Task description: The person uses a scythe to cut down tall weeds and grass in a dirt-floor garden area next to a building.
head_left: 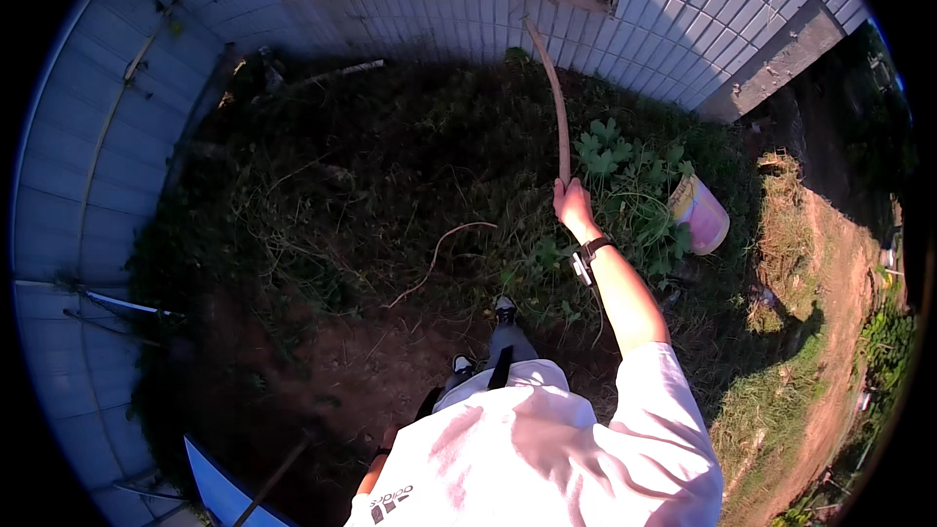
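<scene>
My right hand is closed around the lower end of a long, slightly curved wooden stick. Away from me the stick slants up, its thin far end overlapping the tiled wall and window in view. A watch with a dark band sits on that wrist. Down by my left side, my left hand shows only in part beside the white shirt; its fingers are hidden in shadow. Broad-leaved green plants grow just right of the stick. Beside them a pink and yellow bucket leans on its side.
A tiled wall with a window stands ahead, and a pale panel wall runs along the left. Tangled weeds cover shaded ground, with a thin curved twig on them. A blue panel is at lower left. A dirt path passes on the right.
</scene>
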{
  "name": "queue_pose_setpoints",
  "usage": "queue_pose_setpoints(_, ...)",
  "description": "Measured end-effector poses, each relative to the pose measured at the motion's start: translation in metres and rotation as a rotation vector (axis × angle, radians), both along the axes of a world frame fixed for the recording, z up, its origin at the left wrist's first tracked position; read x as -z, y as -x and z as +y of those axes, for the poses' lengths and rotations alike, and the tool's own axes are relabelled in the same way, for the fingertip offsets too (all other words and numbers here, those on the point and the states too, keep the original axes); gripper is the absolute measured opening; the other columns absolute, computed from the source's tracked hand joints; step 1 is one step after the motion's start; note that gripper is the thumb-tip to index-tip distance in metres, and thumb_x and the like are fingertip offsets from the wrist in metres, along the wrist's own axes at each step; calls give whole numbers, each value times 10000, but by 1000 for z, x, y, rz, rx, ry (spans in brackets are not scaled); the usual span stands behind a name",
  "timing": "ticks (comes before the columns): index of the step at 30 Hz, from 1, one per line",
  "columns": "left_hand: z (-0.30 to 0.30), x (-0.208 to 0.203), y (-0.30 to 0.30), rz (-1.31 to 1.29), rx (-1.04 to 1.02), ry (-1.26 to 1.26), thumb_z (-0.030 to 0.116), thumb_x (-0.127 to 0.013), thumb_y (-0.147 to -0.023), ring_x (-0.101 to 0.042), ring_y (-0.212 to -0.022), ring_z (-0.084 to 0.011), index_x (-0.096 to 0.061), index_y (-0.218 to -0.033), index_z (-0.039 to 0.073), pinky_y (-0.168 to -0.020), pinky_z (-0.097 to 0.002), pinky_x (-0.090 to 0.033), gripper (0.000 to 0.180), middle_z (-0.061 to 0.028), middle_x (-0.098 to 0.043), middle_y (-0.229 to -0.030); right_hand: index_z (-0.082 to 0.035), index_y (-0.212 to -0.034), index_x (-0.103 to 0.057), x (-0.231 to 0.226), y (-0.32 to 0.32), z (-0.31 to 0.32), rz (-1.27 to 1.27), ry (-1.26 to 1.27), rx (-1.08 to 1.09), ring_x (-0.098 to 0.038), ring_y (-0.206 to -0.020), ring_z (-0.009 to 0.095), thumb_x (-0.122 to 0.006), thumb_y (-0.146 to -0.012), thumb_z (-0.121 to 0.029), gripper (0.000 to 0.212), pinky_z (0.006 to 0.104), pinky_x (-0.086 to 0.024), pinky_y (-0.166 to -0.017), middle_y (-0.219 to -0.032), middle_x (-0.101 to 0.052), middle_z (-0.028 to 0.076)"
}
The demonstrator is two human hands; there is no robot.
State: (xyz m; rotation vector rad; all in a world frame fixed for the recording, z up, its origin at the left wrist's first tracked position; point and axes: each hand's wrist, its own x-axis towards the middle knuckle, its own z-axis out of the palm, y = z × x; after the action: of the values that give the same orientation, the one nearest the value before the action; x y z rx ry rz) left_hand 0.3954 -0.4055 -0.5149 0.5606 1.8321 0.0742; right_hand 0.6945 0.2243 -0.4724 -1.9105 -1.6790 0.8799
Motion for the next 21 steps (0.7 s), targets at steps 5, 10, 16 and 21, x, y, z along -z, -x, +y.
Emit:
queue_pose_setpoints(5,-18,-27,-6,-89,-451,145,228,-517,-868,-640,-757,-298,-654,-892,41,-671,-417,-504,233,-146,-677,-897,56,-949,-600,29,36,-35,-158,304,-90,-631,-828,422,-451,-944,-390,470,491,-506,-734,-842,-645,268)
queue_pose_setpoints(10,28,-29,16,-116,-452,61,229,-512,-882,-633,-722,-259,-639,-934,40,-636,-379,-495,233,-132,-677,-904,54,-819,-653,95,20,-126,-220,486,-114,-647,-723,405,-469,-924,-376,479,474,-533,-668,-731,-653,232)
queue_pose_setpoints(16,108,-3,74,-184,-317,1,232,-506,-898,-624,-681,-213,-621,-985,40,-595,-334,-484,239,-116,-678,-912,89,-796,-626,78,-3,-188,-149,288,46,-630,-754,434,-467,-923,-380,511,498,-521,-699,-738,-627,281)
queue_pose_setpoints(21,168,17,138,-214,-194,25,234,-501,-912,-617,-646,-175,-606,-1027,40,-560,-296,-474,248,-103,-678,-919,85,-789,-627,33,-5,-216,29,203,190,-607,-755,467,-500,-907,-389,505,511,-502,-712,-745,-614,301)
